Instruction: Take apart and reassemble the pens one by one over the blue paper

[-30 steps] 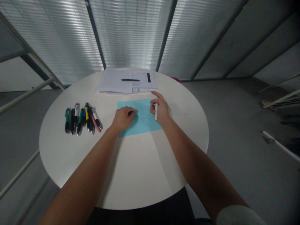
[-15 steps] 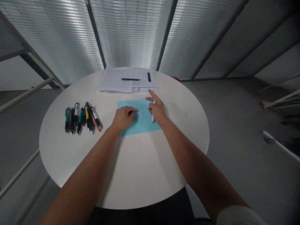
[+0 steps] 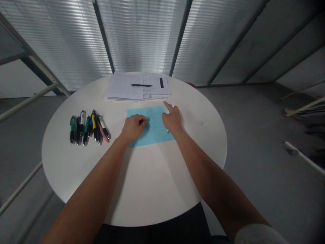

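As far as the surface shows, work on the light-blue rectangular paper sheet (image 3: 157,135) is begun: faint marks present, legibility poor, completeness not determinable.

Sheet: one, flat, mid-way across the round white tabletop (image 3: 152,189), between the hands.

Left hand (image 3: 134,128): resting on the sheet's left part; fingers curled, thumb and forefinger pinched on a small dark item (image 3: 141,121), identity uncertain.

Right hand (image 3: 172,118): over the sheet's right edge; forefinger extended, remaining fingers folded, apparently around a slim white pen-like stick (image 3: 173,104), ends showing past the hand; contact with the sheet not certain.

Pens, assorted green, black, white, blue, yellow and pink (image 3: 88,127): loose group, left of the sheet, outside the hands.

White printed papers (image 3: 122,89): stacked beyond the sheet, one slim black pen (image 3: 141,85) on top.

Outstanding: amount of marking left, not readable.
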Demonstrator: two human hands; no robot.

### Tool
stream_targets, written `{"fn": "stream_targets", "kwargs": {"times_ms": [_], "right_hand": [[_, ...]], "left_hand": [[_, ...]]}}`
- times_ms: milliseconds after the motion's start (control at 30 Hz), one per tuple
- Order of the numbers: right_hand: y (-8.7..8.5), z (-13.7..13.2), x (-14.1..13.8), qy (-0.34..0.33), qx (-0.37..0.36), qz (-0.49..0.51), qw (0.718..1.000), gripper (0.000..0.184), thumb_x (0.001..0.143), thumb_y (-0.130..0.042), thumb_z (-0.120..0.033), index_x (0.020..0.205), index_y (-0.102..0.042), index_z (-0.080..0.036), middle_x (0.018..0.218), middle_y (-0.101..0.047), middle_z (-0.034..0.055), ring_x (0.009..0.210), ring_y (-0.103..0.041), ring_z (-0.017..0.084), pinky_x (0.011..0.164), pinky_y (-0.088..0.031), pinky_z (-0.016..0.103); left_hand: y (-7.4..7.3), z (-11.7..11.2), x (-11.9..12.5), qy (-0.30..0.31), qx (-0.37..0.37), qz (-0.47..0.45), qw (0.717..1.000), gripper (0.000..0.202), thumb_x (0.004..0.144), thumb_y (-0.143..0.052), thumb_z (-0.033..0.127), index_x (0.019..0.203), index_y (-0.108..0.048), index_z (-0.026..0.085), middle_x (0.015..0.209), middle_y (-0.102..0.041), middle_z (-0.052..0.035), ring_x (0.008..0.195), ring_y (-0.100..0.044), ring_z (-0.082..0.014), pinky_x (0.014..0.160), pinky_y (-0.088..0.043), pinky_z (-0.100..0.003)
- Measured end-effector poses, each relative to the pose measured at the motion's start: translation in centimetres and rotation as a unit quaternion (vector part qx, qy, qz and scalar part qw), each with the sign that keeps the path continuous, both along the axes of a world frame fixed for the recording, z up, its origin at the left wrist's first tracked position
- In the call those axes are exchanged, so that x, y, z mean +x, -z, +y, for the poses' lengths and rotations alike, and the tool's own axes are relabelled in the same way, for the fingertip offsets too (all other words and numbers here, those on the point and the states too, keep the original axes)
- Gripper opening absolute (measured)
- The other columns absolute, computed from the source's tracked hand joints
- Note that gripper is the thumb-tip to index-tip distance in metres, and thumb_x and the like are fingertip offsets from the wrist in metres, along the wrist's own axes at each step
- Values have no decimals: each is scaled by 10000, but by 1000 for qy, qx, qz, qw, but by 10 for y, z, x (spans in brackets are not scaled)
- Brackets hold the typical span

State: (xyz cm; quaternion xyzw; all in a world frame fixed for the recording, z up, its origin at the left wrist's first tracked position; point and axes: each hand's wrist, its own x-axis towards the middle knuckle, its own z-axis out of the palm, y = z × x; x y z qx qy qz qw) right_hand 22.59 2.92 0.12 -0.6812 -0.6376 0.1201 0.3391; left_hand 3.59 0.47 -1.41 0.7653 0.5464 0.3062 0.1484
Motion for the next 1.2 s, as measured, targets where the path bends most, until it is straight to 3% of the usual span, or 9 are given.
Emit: {"fn": "stream_targets", "kwargs": {"times_ms": [167, 300, 467, 600, 733, 867, 1000, 1200], "right_hand": [[-4, -3, 1, 50, -25, -35, 998, 598, 829, -474, -182, 1421, -534, -240, 1423, -471, 151, 1208, -580, 282, 974, -498, 413], [-7, -8, 2, 82, -41, -75, 993, 538, 855, -450, -171, 1368, -583, -266, 1390, -506, 132, 1107, -621, 263, 871, -523, 379], [-11, -15, 0, 56, -94, -184, 977, 683, 876, -416, -119, 1523, -358, -330, 1393, -503, 129, 945, -647, 216, 730, -503, 327], [-14, -19, 0, 42, -88, -230, 968, 720, 896, -378, -79, 1563, -253, -318, 1324, -540, 134, 964, -608, 219, 742, -489, 334], [-10, -19, 4, 42, -42, -224, 973, 630, 905, -356, -59, 1496, -418, -267, 1294, -538, 162, 1015, -555, 244, 791, -480, 373], [-4, -16, 9, 46, 9, -197, 979, 446, 913, -353, -72, 1201, -669, -197, 1228, -549, 187, 1025, -526, 268, 794, -464, 410], [-2, -15, 10, 66, 6, -187, 980, 362, 921, -364, -78, 1015, -706, -150, 1170, -553, 201, 1031, -511, 281, 848, -432, 457], [-6, -17, 10, 78, -8, -183, 980, 364, 921, -360, -78, 1027, -703, -138, 1204, -532, 220, 1077, -481, 310, 872, -398, 493]], "left_hand": [[0, 0, 0, 4, -4, -1, 1000, 294, 867, -506, 239, 1010, -759, 194, 975, -731, -85, 900, -652, -219, 877, -505, -377], [0, 0, -1, 5, -4, 1, 1000, 292, 866, -506, 231, 1013, -757, 200, 982, -732, -79, 898, -652, -213, 873, -505, -365], [-1, -1, -1, 2, -4, 2, 1000, 298, 866, -493, 226, 1004, -756, 209, 990, -733, -72, 923, -653, -217, 882, -499, -365], [-1, 0, -1, 5, 0, 5, 1000, 303, 868, -488, 235, 1007, -756, 207, 977, -733, -73, 920, -653, -220, 882, -499, -368], [1, 1, -1, 3, 2, 6, 1000, 302, 868, -488, 243, 1003, -756, 205, 972, -732, -75, 914, -654, -222, 884, -502, -373], [0, 0, -1, 2, -2, 9, 1000, 304, 867, -487, 246, 1003, -757, 208, 972, -731, -73, 896, -654, -220, 871, -508, -375], [-1, -1, -1, -1, -6, 8, 1000, 309, 863, -488, 243, 1011, -756, 207, 975, -730, -72, 875, -652, -213, 858, -511, -371], [1, 0, -1, 3, 0, 3, 1000, 306, 864, -486, 252, 999, -756, 204, 958, -731, -70, 874, -651, -214, 857, -506, -369]]}}
